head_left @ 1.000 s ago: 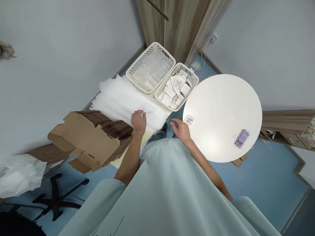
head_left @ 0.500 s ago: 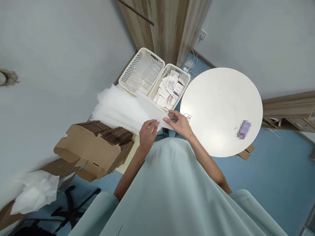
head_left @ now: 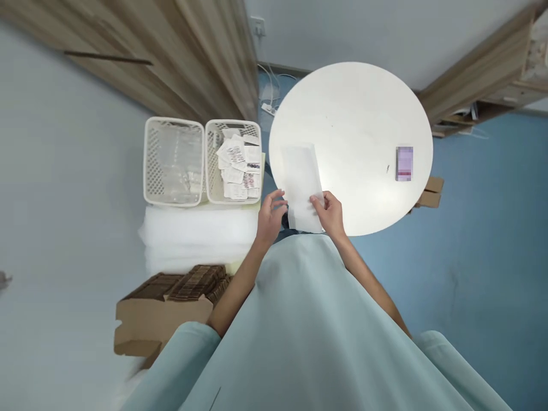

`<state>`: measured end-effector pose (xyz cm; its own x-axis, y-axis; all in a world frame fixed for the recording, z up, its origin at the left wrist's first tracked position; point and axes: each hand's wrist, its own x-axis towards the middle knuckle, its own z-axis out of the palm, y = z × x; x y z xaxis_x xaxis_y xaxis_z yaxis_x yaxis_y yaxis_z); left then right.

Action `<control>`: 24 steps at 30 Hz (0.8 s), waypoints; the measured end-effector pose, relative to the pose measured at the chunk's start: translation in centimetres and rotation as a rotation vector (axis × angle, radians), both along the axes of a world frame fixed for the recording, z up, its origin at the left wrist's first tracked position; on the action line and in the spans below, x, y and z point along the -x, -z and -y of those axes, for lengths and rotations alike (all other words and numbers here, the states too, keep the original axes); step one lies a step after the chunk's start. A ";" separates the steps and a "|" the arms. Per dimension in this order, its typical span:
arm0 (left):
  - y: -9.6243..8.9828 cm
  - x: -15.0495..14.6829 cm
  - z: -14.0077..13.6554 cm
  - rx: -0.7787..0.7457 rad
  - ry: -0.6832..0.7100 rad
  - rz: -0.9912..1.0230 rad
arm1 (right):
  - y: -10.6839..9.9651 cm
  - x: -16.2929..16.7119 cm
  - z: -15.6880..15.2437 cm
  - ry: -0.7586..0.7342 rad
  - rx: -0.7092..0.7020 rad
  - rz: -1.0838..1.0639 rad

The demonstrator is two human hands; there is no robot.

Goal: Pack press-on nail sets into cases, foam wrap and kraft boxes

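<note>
Nearest is the pale blue-green cloth garment (head_left: 308, 319) the person wears. Just beyond it, the right hand (head_left: 329, 214) pinches a thin, white, rectangular sheet (head_left: 302, 177) by its right edge, thumb on top. The left hand (head_left: 271, 217) is loosely curled with fingers parted, gripping nothing visible, just beside the sheet's left edge; whether its fingertips touch is unclear. The sheet is over the near-left part of a round white table (head_left: 359, 114), its lower end reaching past the rim. To the left are flat brown cardboard boxes (head_left: 162, 317), then a pile of soft white sheeting (head_left: 197, 228). Farther on, two perforated white plastic baskets (head_left: 146, 165) stand side by side, the right one holding printed white cards (head_left: 235, 165).
</note>
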<state>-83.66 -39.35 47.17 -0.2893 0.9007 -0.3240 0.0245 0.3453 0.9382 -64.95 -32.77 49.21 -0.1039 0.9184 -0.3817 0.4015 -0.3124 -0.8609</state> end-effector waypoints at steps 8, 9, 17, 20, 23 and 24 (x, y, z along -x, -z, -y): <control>1.2 -5.1 -6.3 0.165 0.140 -0.047 | 1.0 -4.5 0.4 0.237 0.050 -0.071; 1.0 -5.7 -6.8 0.172 0.136 -0.056 | 1.1 -4.9 0.4 0.254 0.052 -0.065; 1.5 -8.2 -9.5 0.221 0.237 0.022 | 1.8 -6.3 -0.7 0.234 0.103 -0.283; 2.3 -8.5 -9.8 0.229 0.298 0.058 | 3.0 -6.5 -1.4 0.194 0.133 -0.380; 2.9 -8.8 -9.9 0.235 0.343 0.047 | 4.8 -6.5 -1.9 0.203 0.187 -0.423; 3.1 -8.8 -9.9 0.239 0.354 0.043 | 5.3 -6.5 -2.1 0.219 0.204 -0.433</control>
